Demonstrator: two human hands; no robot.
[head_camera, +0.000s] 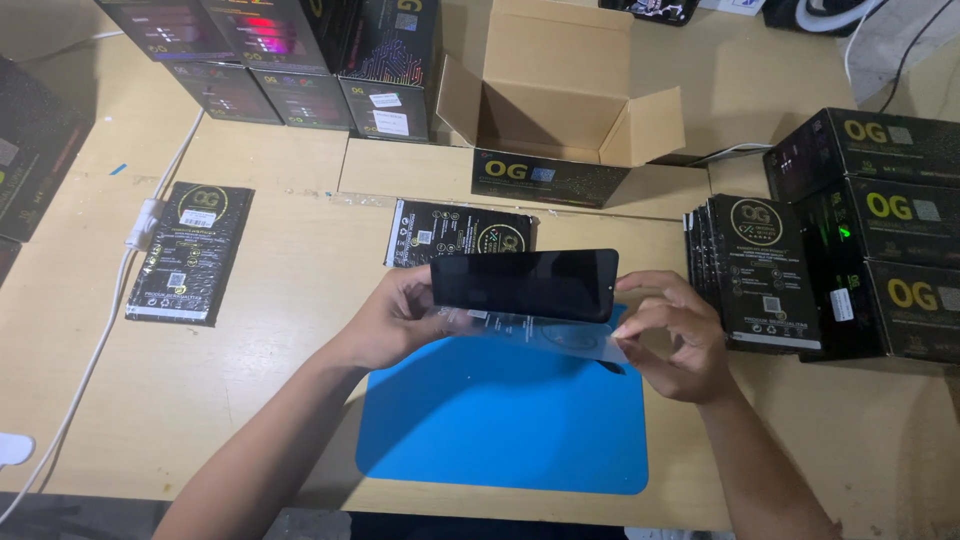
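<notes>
Both our hands clamp the black phone screen (524, 284): left hand (395, 320), right hand (675, 335), above blue mat (500, 420) at worktop's near edge.

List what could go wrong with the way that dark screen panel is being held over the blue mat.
1. The flat black rectangular screen panel is pinched only at its ends by the left hand and right hand; it could slip and hit the blue rubber mat.
2. The clear plastic film hanging beneath may snag or crease.
3. Fingers near the glass could smudge it.
</notes>
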